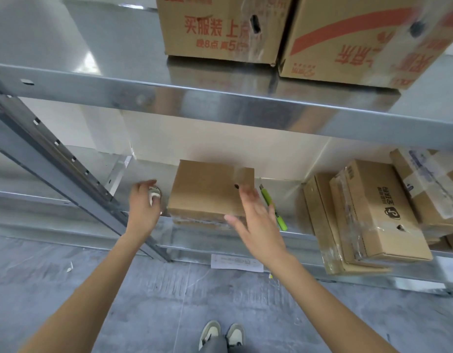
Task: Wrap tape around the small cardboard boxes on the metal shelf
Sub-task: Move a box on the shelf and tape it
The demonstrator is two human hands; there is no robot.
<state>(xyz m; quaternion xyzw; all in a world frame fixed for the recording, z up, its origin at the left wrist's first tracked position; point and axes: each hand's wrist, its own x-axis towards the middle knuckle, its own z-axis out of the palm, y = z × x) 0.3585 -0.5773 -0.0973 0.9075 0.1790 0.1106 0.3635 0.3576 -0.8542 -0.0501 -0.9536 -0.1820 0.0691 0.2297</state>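
Metal shelf (220, 108) spans the frame; two large printed cartons (220, 29) sit on its upper tier at 12 o'clock. Lower tier: stack of cardboard boxes (373, 212) at 3 o'clock. Small cardboard box (207, 189) lies flat at centre. Right hand (258, 220), fingers straight and spread, hovers over the box's near right corner. Left hand (143, 207) grips the tape roll (154, 193) just beside the box at 9 o'clock. Green utility knife (272, 207) lies right of the box.

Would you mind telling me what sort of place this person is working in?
Probably a stockroom or packing area: a grey galvanised metal shelf rack holds large printed brown cardboard cartons on top and small taped brown cardboard boxes below, over a bare grey concrete floor.
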